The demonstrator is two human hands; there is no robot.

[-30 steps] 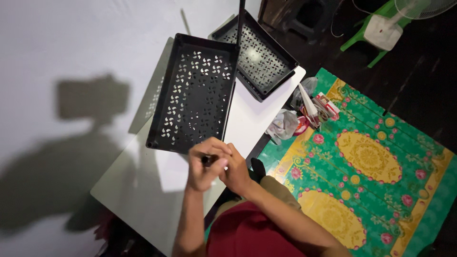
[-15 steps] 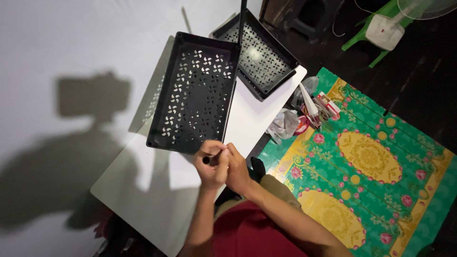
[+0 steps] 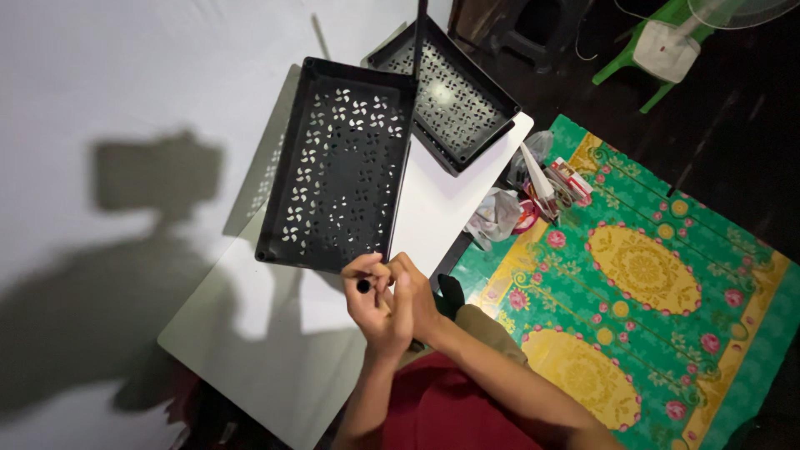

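Both hands are pressed together over the near edge of the white worktop (image 3: pixel 275 367), just below the near short end of a black perforated tray (image 3: pixel 337 175). The left hand (image 3: pixel 372 304) is curled around a small dark stick-like thing (image 3: pixel 364 286), a pen or marker by its look; only its blunt round end shows, poking out of the fist toward the left, so its long axis seems to run roughly left to right, across the tray's length, though most of it is hidden. The right hand (image 3: pixel 414 298) lies cupped against the left, fingers bent; whether it also grips the stick cannot be told. The tray's long axis runs away from the person, leaning slightly right, and a second perforated tray (image 3: pixel 454 100) sits beyond it at an angle, its corner over the worktop's far edge. Compared with half a second ago, the hands have shifted a little to the right and nearer the body, and the dark tip now shows more plainly; the trays have not moved. A green and yellow floral mat (image 3: pixel 658 292) covers the floor to the right.
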